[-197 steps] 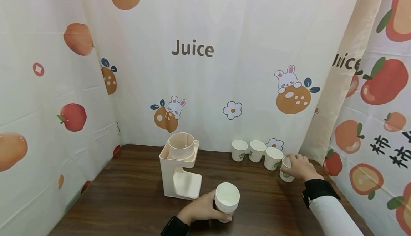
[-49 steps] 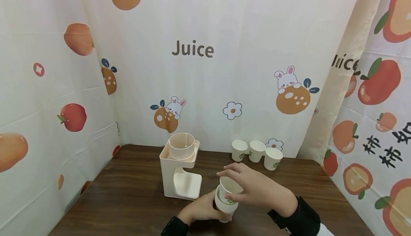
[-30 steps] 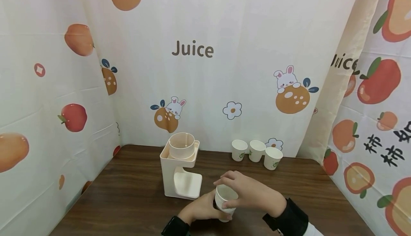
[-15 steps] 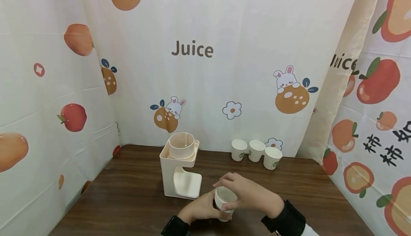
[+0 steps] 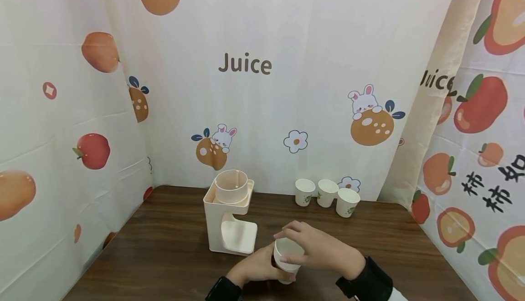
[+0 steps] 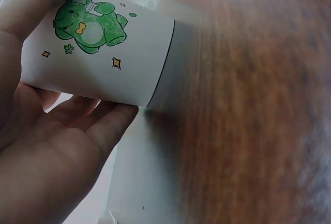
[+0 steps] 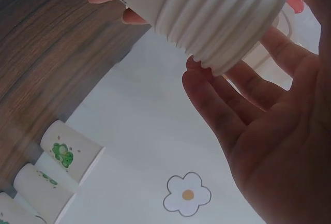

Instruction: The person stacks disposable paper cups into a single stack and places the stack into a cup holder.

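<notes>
A stack of nested white paper cups (image 5: 285,249) stands at the table's front, right of the juicer. My left hand (image 5: 258,264) grips it low, fingers and thumb round the wall. A green bear print shows on the bottom cup (image 6: 98,53) in the left wrist view. My right hand (image 5: 321,252) holds the stack at its top, thumb on one side and fingers on the other. In the right wrist view, several stacked rims (image 7: 222,22) lie between that thumb and the fingers (image 7: 217,100). The cups' far side is partly hidden.
A cream juicer (image 5: 229,214) with a round cup on top stands left of the stack. Three single paper cups, a left one (image 5: 305,192), a middle one (image 5: 327,193) and a right one (image 5: 347,202), stand at the back. A printed curtain (image 5: 262,100) hangs behind the dark wooden table (image 5: 164,246).
My right hand took the rightmost cup from the back row, brought it over the stack and lowered it inside. My left hand has kept its grip. Lately both hands have barely moved.
</notes>
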Motion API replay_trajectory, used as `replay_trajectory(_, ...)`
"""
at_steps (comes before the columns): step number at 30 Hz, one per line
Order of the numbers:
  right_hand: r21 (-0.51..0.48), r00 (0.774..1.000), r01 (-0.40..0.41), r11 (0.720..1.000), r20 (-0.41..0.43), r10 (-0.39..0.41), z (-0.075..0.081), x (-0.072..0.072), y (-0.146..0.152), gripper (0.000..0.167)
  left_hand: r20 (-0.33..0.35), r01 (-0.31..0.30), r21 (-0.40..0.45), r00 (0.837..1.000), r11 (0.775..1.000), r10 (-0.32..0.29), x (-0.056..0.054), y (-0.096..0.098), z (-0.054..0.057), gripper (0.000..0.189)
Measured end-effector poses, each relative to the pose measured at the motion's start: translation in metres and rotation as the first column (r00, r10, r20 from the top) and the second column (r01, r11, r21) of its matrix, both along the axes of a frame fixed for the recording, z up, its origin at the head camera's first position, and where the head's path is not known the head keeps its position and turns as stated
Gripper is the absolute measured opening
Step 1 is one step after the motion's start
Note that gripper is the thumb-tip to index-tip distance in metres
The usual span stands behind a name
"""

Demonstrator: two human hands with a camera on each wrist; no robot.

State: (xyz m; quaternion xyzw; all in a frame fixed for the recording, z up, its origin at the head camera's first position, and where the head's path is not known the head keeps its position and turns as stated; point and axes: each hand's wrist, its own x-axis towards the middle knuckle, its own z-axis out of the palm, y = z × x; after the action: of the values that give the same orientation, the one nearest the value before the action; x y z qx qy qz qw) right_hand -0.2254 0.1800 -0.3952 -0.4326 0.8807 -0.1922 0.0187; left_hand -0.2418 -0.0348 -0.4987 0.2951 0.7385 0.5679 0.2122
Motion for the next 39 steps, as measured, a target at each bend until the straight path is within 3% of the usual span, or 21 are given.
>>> replay_trajectory(9, 0.008, 0.994, 0.082, 0.997, -0.077, -0.081, 0.002, 0.0, 0.02, 0.049, -0.038, 0.0, 0.04, 0.999, 0.999, 0.001, 0.001, 0.001, -0.001, 0.076)
replay_trajectory(22, -0.018, 0.979, 0.202, 0.979, -0.025, -0.202, 0.001, -0.002, 0.058, 0.046, -0.037, -0.015, 0.028, 0.999, 0.999, 0.016, -0.001, 0.001, -0.002, 0.077)
replay_trajectory(27, -0.022, 0.968, 0.247, 0.969, -0.048, -0.248, -0.001, -0.009, 0.07, 0.043, -0.055, -0.041, 0.014, 0.998, 0.999, 0.042, 0.0, 0.003, -0.001, 0.078)
replay_trajectory(34, -0.024, 0.929, 0.365, 0.931, -0.051, -0.365, -0.008, -0.024, 0.088, 0.043, -0.06, -0.037, 0.021, 0.997, 0.999, 0.038, 0.0, 0.003, -0.002, 0.079)
replay_trajectory(39, -0.052, 0.884, 0.44, 0.896, -0.148, -0.443, -0.017, -0.039, 0.1, 0.046, -0.073, -0.03, 0.024, 0.997, 0.999, 0.032, 0.0, 0.002, -0.003, 0.079)
